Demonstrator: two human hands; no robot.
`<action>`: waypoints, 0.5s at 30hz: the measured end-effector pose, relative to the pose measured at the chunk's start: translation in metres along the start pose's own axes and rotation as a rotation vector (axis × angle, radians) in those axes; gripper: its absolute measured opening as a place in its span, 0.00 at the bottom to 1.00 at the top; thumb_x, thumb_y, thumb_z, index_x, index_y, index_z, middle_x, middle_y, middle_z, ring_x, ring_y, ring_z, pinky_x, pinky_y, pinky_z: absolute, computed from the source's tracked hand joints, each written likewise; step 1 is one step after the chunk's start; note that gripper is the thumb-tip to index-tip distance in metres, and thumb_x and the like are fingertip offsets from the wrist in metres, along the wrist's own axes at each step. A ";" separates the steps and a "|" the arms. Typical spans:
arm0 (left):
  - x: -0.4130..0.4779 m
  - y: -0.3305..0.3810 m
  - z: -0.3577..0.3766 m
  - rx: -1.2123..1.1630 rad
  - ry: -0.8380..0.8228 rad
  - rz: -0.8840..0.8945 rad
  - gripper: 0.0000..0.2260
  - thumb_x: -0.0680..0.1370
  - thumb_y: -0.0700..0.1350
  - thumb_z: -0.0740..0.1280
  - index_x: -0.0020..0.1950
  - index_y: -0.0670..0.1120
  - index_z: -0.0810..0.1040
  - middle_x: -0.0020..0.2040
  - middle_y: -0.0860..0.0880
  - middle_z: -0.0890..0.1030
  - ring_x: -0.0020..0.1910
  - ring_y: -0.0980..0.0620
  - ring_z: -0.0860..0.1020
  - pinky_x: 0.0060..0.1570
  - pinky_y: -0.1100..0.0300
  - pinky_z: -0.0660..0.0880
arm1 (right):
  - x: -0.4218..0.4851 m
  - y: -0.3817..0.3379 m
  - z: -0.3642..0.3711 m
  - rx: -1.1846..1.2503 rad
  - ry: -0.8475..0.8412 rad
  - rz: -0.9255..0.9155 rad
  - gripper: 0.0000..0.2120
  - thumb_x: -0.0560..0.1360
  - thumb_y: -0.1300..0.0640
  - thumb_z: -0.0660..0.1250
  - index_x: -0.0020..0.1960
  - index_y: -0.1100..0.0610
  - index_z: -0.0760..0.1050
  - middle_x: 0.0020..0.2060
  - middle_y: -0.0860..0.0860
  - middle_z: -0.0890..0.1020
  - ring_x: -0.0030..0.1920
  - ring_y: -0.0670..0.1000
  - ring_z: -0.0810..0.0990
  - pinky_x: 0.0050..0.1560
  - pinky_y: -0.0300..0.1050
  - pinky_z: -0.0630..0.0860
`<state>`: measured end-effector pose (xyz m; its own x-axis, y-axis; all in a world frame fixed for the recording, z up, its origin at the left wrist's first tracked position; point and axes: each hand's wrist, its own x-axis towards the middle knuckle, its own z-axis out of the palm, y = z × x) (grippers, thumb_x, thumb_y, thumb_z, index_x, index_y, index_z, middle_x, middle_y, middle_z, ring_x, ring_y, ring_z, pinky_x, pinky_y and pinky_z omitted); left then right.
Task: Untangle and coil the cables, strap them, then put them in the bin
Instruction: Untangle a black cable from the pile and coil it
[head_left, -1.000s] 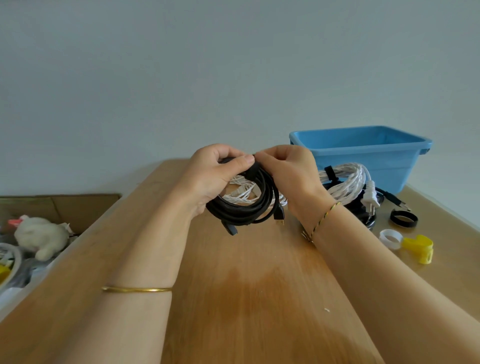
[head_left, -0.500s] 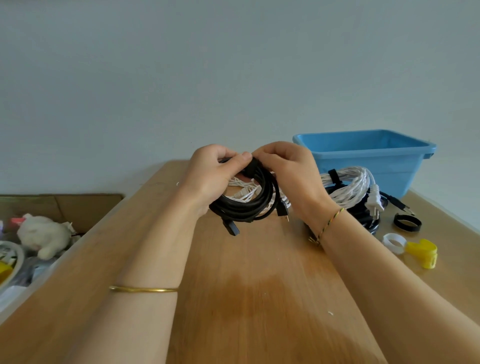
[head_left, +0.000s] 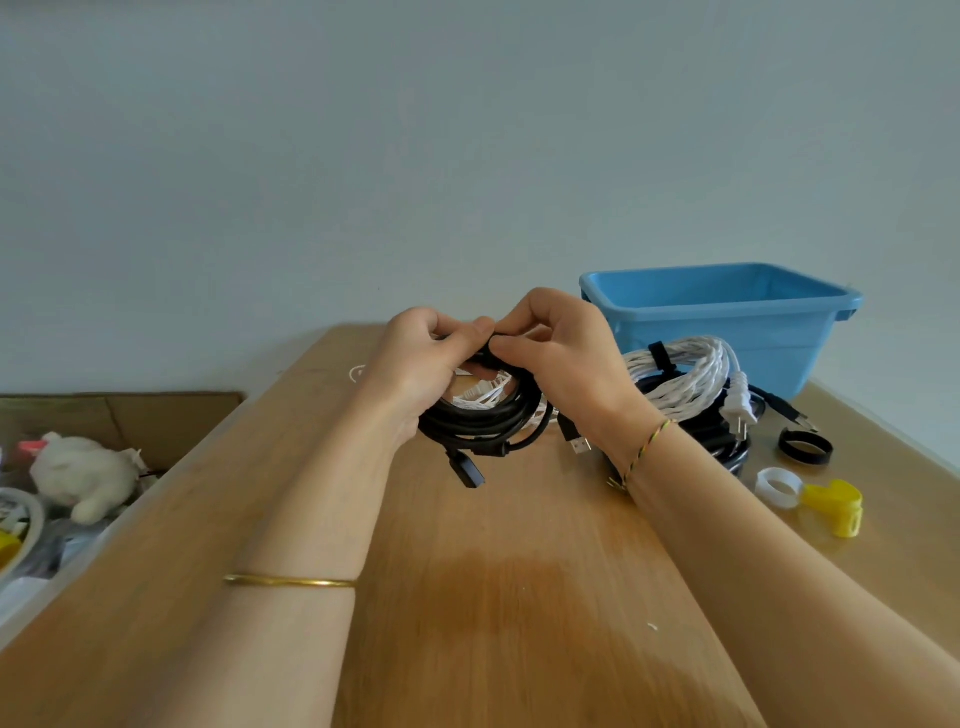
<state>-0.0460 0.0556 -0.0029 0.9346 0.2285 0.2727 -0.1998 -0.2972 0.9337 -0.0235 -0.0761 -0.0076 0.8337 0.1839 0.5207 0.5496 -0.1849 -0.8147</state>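
Note:
A coiled black cable (head_left: 483, 421) hangs above the wooden table (head_left: 498, 597), its two plugs dangling below. My left hand (head_left: 421, 364) grips the top of the coil, and my right hand (head_left: 561, 358) pinches the same spot from the other side, where a black strap seems to wrap the coil. Behind my right wrist lies a white braided cable coil (head_left: 680, 374) bound with a black strap, on top of more black cable. The blue bin (head_left: 727, 317) stands at the back right, nothing visible inside it.
A loose black strap ring (head_left: 805, 447), a white ring (head_left: 777, 486) and a yellow plastic piece (head_left: 836, 506) lie at the right. Off the table's left edge sits a cardboard box (head_left: 119, 421) with a white plush toy (head_left: 83, 475).
Both hands have stayed on the top of the black coil, my fingers shifting slightly there. The coil hangs a little lower and flatter than before.

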 end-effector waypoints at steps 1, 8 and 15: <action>0.000 -0.001 0.001 -0.008 -0.004 -0.010 0.10 0.78 0.49 0.67 0.44 0.42 0.76 0.34 0.47 0.83 0.23 0.58 0.75 0.22 0.69 0.67 | 0.000 0.001 0.000 0.001 0.004 0.004 0.02 0.71 0.66 0.69 0.41 0.64 0.76 0.38 0.60 0.82 0.42 0.60 0.81 0.46 0.61 0.78; 0.003 0.002 0.002 0.003 0.025 -0.018 0.10 0.78 0.49 0.67 0.49 0.43 0.77 0.49 0.44 0.82 0.42 0.49 0.81 0.39 0.60 0.76 | -0.001 -0.003 -0.006 0.097 -0.007 0.061 0.03 0.72 0.65 0.69 0.45 0.62 0.78 0.41 0.58 0.83 0.43 0.57 0.82 0.49 0.58 0.79; -0.006 0.015 0.015 -0.071 -0.041 -0.052 0.09 0.77 0.51 0.68 0.47 0.45 0.77 0.50 0.42 0.82 0.39 0.48 0.79 0.37 0.58 0.73 | -0.007 -0.017 -0.037 0.073 -0.103 0.156 0.07 0.74 0.61 0.69 0.52 0.59 0.77 0.45 0.56 0.83 0.45 0.56 0.83 0.52 0.54 0.80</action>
<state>-0.0501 0.0358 0.0055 0.9552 0.2030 0.2152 -0.1698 -0.2196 0.9607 -0.0367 -0.1099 0.0121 0.8964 0.2567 0.3613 0.4061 -0.1493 -0.9015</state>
